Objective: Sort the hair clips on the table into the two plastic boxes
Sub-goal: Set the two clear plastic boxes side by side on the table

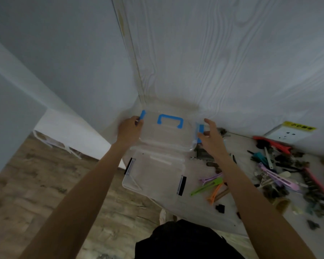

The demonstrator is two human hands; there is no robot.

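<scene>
A heap of hair clips (281, 171) covers the right part of the tabletop (200, 206), long smooth plastic ones in green, orange, lilac, pink and red among dark, lumpy ones. A white wall socket (286, 135) sits behind them on the wood-grain wall (232, 62). At the tabletop's far left corner stands a clear plastic box with blue latches (166, 134); a like box with black latches (155, 176) lies just nearer. The left hand (129, 130) grips the blue box's left end; the right hand (211, 137), fingers spread, pinches its right latch.
</scene>
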